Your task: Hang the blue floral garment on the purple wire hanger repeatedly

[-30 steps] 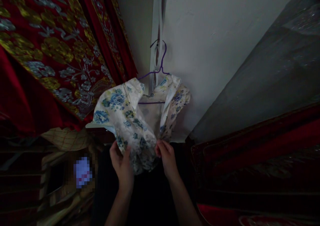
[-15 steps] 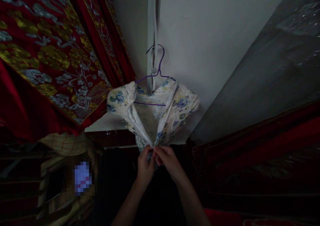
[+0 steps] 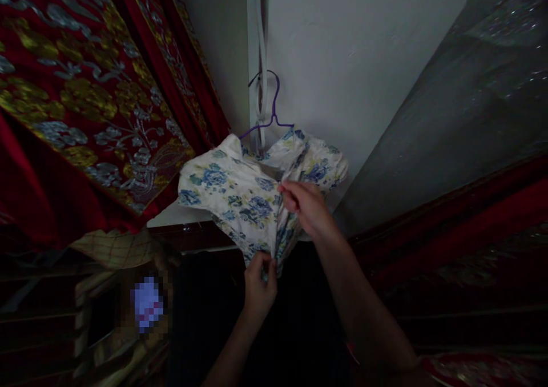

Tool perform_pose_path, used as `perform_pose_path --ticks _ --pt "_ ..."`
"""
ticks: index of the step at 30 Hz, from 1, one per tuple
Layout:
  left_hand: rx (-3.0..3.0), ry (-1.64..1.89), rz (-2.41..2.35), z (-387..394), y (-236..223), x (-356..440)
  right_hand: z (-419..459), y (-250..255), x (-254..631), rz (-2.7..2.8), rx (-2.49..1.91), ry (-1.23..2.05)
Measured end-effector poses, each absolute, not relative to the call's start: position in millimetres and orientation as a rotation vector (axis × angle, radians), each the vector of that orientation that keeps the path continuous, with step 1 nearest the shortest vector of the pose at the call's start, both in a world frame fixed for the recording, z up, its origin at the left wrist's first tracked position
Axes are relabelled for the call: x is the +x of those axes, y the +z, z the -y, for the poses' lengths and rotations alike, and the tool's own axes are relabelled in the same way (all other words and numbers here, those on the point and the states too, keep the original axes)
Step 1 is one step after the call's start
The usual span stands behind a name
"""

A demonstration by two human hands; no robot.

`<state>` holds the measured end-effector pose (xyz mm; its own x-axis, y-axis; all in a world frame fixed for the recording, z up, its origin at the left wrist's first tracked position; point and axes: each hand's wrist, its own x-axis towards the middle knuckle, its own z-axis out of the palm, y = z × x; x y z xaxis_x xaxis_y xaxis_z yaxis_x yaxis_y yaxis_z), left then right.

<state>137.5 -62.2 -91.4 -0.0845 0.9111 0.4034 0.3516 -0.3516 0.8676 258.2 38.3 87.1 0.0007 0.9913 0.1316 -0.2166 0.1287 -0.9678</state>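
Observation:
A white short-sleeved blouse (image 3: 246, 198) with blue and yellow flowers hangs on a purple wire hanger (image 3: 274, 104). Low on its front, my left hand (image 3: 260, 284) is closed, pinching the fabric near the lower end of the front opening. Higher up, by the neckline, my right hand (image 3: 306, 201) is closed at the front zipper; the small pull itself is hidden by my fingers. Below my right hand the two front edges lie together, and a small gap shows above it. The lower part of the blouse is lost in the dark.
Pale cords (image 3: 262, 50) hang along the wall, with the hanger's hook at them. Red cloth with gold and silver embroidery (image 3: 89, 90) hangs on the left. A grey translucent cover (image 3: 454, 107) is at the right. Low left, a wooden frame (image 3: 81, 313) stands by a blurred-out patch.
My right hand has moved up from beside my left hand to near the neckline. The open V of the blouse has closed beneath it. My left hand stays low.

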Motion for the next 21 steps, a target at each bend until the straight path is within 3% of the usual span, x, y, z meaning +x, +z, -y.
perform_pose_path --ticks 4,7,10,16,21 --pt "1.708 1.385 -1.352 62 -99 137 -67 151 260 1.197 -0.83 1.172" --pt "1.725 1.212 -1.249 48 -85 127 -60 157 255 1.281 -0.828 1.072" --pt "1.754 1.169 -1.132 25 -40 111 -42 139 252 1.365 -0.855 0.958" --pt "2.13 1.723 -1.013 -16 96 92 -10 128 253 1.548 -0.867 0.829" --pt "2.631 1.66 -0.999 -29 145 102 -23 127 253 1.502 -0.86 0.746"
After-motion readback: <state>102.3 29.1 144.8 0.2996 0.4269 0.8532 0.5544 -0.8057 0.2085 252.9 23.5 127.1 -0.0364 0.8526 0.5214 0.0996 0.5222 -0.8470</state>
